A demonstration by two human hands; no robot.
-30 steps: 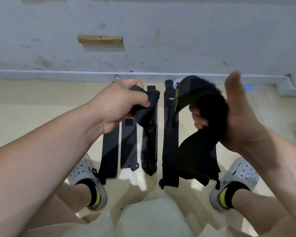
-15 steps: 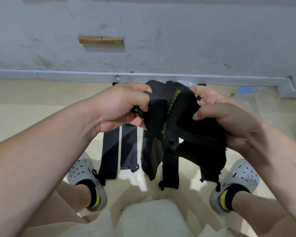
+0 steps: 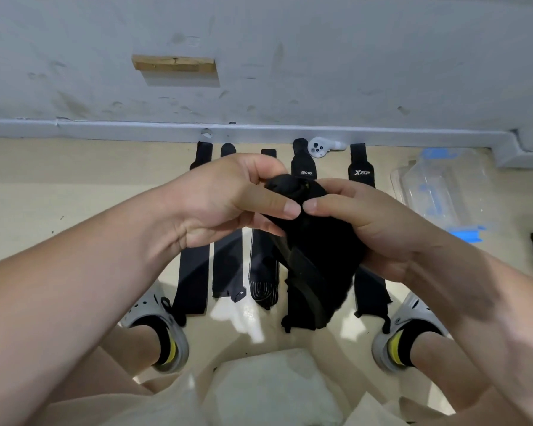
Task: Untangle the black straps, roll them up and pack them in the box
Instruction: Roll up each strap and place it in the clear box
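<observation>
Nearest you, pale fabric (image 3: 274, 388) fills the bottom of the view at your lap. Your grey, hole-punched clogs (image 3: 154, 315) stand on the floor on either side.

Above them, your left hand (image 3: 216, 207) and right hand (image 3: 376, 229) both hold the black strap (image 3: 317, 250) you are working on. Each grip is closed round it, with the fingers curled under and the thumbs on top, tips almost touching.

Half a second ago that strap was spread wider between your hands and showed a yellow stripe. Now it is bunched into a tighter dark lump, with a flat tail hanging down from it. It is soft, matte cloth, fuzzy along the lower edge.

Beneath it, on the glossy cream floor (image 3: 59, 186), five more straps (image 3: 193, 272) lie flat in a row, side by side with gaps between them. Two carry white logos near their far ends, and one has thin pale stitched lines.

Just beyond them, a white controller (image 3: 320, 146) lies by the grey skirting. To your right, well apart from your hands, sits the clear plastic box (image 3: 440, 186) with blue parts. On the scuffed grey wall is a small wooden block (image 3: 174, 63).
</observation>
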